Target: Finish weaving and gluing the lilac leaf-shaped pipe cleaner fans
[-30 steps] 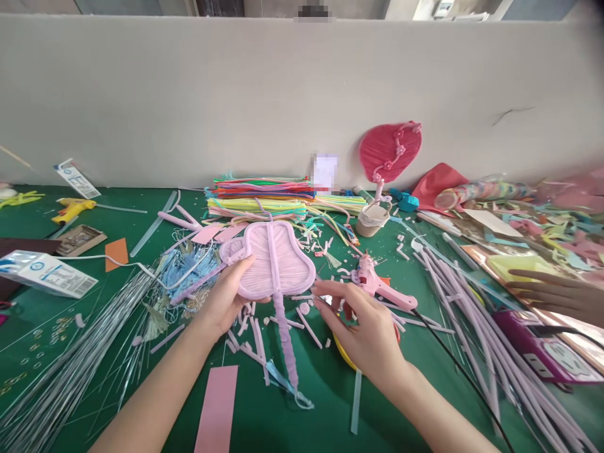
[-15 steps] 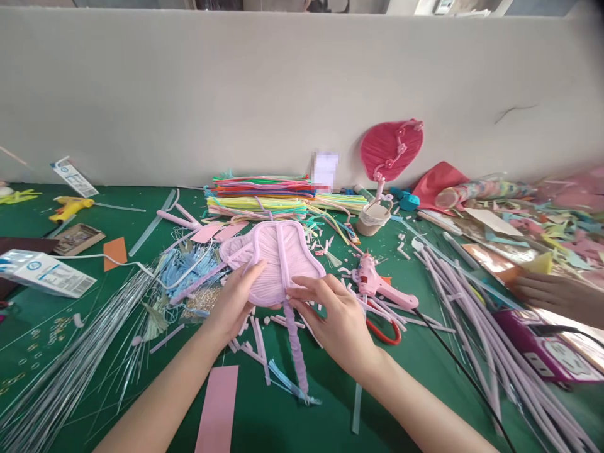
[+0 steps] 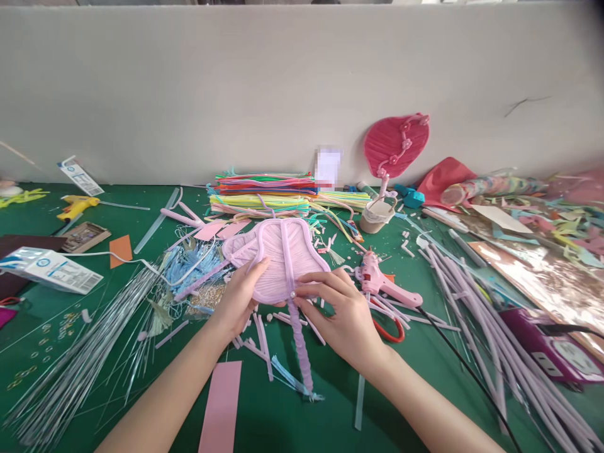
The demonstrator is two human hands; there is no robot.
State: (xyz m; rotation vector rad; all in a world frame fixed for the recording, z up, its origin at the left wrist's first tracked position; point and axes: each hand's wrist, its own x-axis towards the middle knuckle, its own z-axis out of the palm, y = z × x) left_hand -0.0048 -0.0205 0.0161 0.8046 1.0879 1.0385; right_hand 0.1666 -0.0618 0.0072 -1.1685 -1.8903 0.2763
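Lilac fuzzy stems framed the fan before you, its ribbed panel raised over the green table and its wrapped handle pointing toward you. Your left hand gripped the panel's near left edge, thumb on top and the other fingers mostly hidden underneath, probably to keep the face level and steady. Your right hand came in from the opposite side, thumb and forefinger narrowed on a small pearl bead where the central rib met the handle; that fine pinch presumably suited so tiny a piece. So the panel lay between your hands, clasped by the left fingers, with the joint right at the right fingertips; whether the bead was already fastened, you could not tell. A blue tassel lay by the handle's lower end. Just beyond your right hand sat a pink glue gun, likely put there for easy reach, while bundled coloured stems lined the wall behind, near a red fan.
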